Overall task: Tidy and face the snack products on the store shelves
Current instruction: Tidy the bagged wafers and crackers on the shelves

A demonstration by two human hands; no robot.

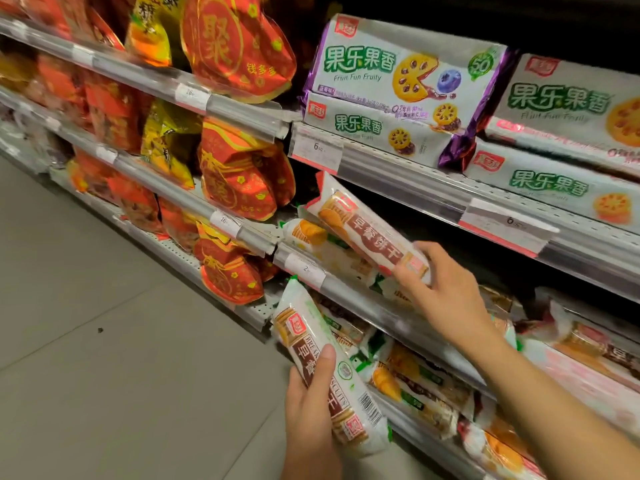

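1. Looking down, we see long grey metal store shelves [398,168] with clear price rails that run across the whole view, above a plain grey tiled floor [104,323].
2. On the top right shelf stand large white and purple foil packs of fruit biscuits [401,81], stacked one on another, and a white price tag with red edge [317,148] is fixed just below them.
3. On the left shelves we see red and gold plastic snack bags [239,46] standing in rows, with yellow bags between them.
4. Our right hand [446,292] reaches to the middle shelf and its fingers are curled around the near end of a long white tube pack of breakfast biscuits with brown label [363,226]; this pack is tilted and rests on other tube packs at the shelf front.
5. Our left hand [311,403] grips a second long white tube pack of the same biscuits [332,375], thumb over the label, held in the air in front of the lower shelf, where similar tube packs [415,382] lie.
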